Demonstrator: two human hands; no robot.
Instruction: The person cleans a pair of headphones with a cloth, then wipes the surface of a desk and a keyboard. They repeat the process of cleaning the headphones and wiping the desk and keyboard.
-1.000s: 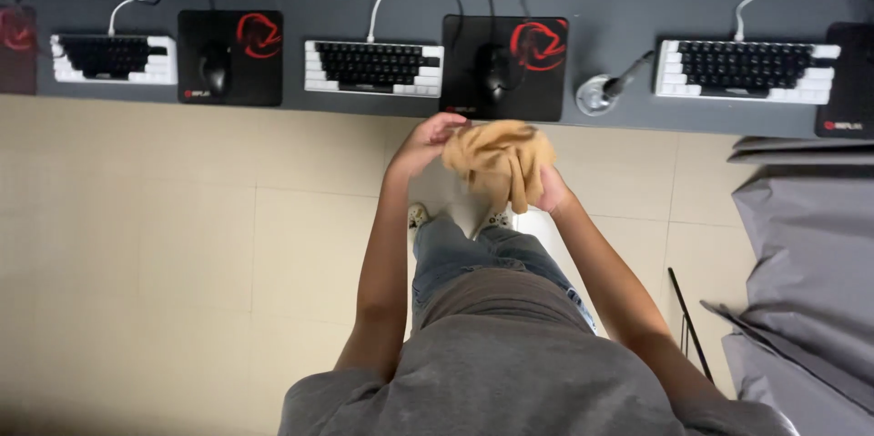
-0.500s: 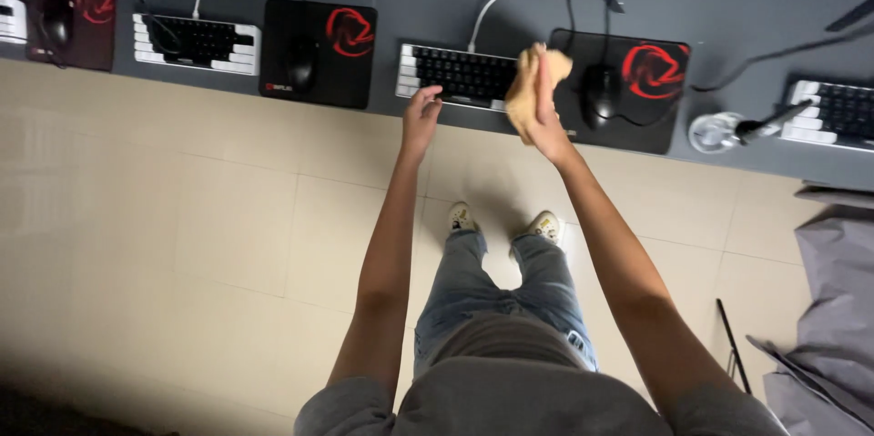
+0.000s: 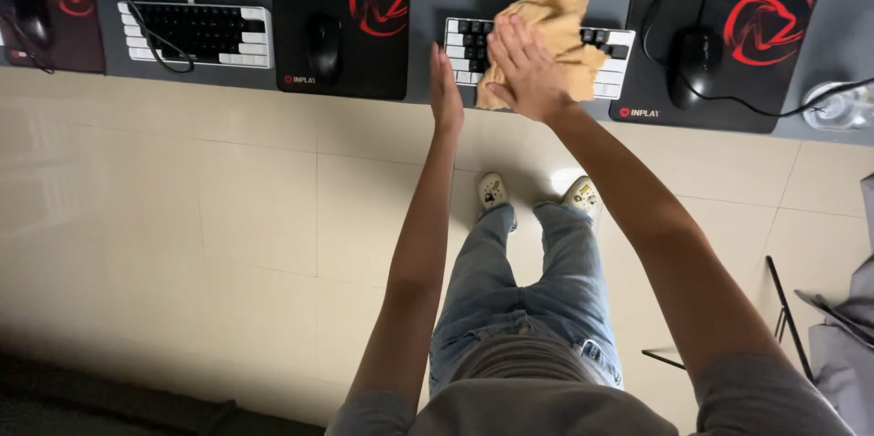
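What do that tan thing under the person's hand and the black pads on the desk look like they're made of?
The tan cloth looks like soft, matte fabric: it wrinkles and drapes over the keyboard under the right hand. The mouse pads look like flat, dull fabric-topped foam or rubber, though that is uncertain.

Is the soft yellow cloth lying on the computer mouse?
No, the tan soft cloth lies over the black-and-white keyboard under the right hand, beside the black mouse.

Tan cloth [image 3: 546, 40], bunched in right hand [image 3: 523, 67] 0.5 s ago, now lies spread flat on kbd [image 3: 537, 58], upper centre; left hand [image 3: 445, 90] now at kbd's left edge.
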